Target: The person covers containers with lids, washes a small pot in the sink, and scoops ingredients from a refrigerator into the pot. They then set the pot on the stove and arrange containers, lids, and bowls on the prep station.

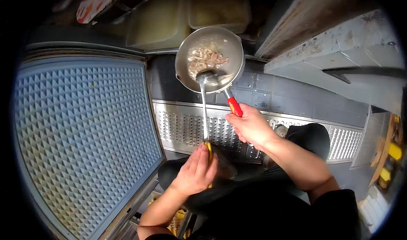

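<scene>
My right hand (251, 123) grips the red handle (234, 106) of a metal saucepan (183, 66), held out over the floor. Pieces of cooked meat in a little liquid (207, 57) lie in the pan. My left hand (196, 170) is closed around the yellow handle (209, 149) of a long metal ladle (204, 108). The bowl of the ladle rests inside the pan, at its near side, among the food. Part of the yellow handle is hidden by my fingers.
A textured blue-grey panel (85, 142) fills the left side. Below the pan runs a perforated metal grate (182, 125) beside dark floor tiles (254, 94). Pale plastic tubs (220, 9) stand beyond the pan. A light wall ledge (339, 58) juts in at right.
</scene>
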The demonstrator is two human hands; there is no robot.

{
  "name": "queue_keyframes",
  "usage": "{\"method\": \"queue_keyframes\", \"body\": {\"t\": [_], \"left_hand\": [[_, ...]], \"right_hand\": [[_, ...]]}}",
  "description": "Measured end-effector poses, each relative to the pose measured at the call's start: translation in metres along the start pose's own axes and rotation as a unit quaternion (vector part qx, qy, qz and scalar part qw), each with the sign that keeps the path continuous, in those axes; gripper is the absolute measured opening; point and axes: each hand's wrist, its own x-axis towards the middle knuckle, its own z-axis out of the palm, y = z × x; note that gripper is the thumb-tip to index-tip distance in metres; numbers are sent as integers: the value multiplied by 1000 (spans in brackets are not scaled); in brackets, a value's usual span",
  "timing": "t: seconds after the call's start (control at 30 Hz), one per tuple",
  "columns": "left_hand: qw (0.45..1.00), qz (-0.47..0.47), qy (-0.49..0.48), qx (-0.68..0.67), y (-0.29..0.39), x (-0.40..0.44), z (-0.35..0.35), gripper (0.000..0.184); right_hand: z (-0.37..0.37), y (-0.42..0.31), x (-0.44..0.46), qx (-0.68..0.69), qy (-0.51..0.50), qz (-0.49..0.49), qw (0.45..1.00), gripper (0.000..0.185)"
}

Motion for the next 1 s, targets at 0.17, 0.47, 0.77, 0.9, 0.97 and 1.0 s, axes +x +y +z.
{"method": "queue_keyframes", "body": {"t": [0.17,0.47,0.77,0.9,0.97,1.0], "left_hand": [[979,-105,171,46,-36,4,-5,28],[898,-276,329,-99,-190,97,1,22],[693,-390,417,-441,-225,131,7,23],[603,-400,480,-496,-232,130,5,26],[561,-401,514,-510,-230,124,0,25],[554,-407,524,-503,-227,120,-5,25]], "right_hand": [[2,4,10,-11,2,-10,1000,16],[2,21,29,-27,-15,-31,999,16],[2,31,42,-36,-24,-41,998,16],[3,27,40,-50,-26,-37,998,17],[3,23,39,-52,-38,-24,998,18],[3,23,40,-53,-38,-27,997,18]]}}
